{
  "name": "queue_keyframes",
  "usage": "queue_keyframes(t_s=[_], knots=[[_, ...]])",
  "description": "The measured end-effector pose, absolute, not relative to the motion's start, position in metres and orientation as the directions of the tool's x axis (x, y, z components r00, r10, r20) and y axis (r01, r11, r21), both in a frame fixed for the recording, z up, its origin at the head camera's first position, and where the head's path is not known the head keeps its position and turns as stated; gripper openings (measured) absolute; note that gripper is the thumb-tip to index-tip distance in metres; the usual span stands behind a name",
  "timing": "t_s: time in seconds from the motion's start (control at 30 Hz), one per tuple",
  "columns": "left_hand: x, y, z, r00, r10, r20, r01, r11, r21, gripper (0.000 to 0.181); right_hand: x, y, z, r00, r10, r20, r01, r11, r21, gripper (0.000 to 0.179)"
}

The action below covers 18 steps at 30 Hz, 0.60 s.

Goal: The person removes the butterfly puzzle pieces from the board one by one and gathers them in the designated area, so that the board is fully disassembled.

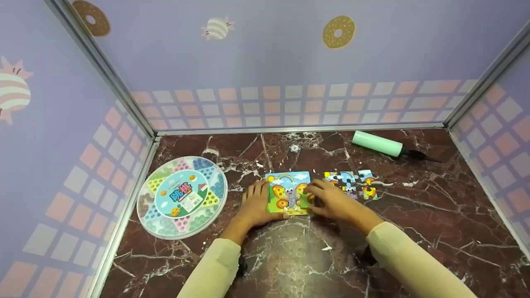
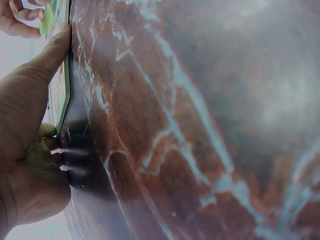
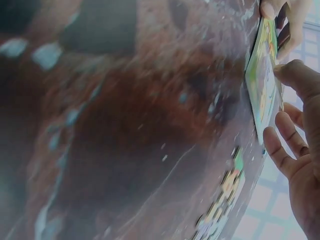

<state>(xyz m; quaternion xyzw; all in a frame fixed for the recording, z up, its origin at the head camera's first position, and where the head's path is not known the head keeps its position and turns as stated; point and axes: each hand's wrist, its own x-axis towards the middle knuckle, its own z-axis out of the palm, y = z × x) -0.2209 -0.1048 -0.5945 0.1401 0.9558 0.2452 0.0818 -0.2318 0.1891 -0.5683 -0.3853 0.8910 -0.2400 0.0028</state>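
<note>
A butterfly jigsaw puzzle board (image 1: 288,182) lies flat on the table between the hands. My left hand (image 1: 254,205) rests at its lower left corner, fingers along the left side and thumb (image 2: 61,37) on the near edge. Over the board's right side, my right hand (image 1: 331,201) pinches a puzzle piece (image 1: 305,201). Green shows on that piece (image 2: 47,21) in the left wrist view, between thumb and fingers. In the right wrist view, the right thumb (image 3: 295,75) is close over the board (image 3: 260,92). Several loose puzzle pieces (image 1: 367,177) lie right of the board, partly hidden by the right hand.
A round Chinese checkers set (image 1: 182,196) with a clear cover lies at the left. Toward the back right is a mint green hand pump (image 1: 377,143) with a black end. A small round silvery thing (image 1: 294,148) sits behind the board. Patterned walls enclose the marbled table (image 1: 281,256).
</note>
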Motion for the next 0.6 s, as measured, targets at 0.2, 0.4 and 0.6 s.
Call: queue_keyframes(t_s=[0.2, 0.4, 0.6], knots=[[-0.221, -0.104, -0.596, -0.948, 0.307, -0.088, 0.229, 0.845, 0.483, 0.126, -0.225, 0.206, -0.570, -0.722, -0.670, 0.176, -0.670, 0.611, -0.422, 0.040], [-0.219, -0.105, -0.593, -0.950, 0.304, -0.076, 0.230, 0.841, 0.490, 0.127, -0.221, 0.224, -0.574, -0.709, -0.669, 0.223, -0.690, 0.595, -0.411, 0.044], [-0.218, -0.105, -0.593, -0.951, 0.300, -0.076, 0.226, 0.843, 0.488, 0.127, -0.218, 0.241, -0.576, -0.703, -0.673, 0.229, -0.701, 0.602, -0.381, 0.046]])
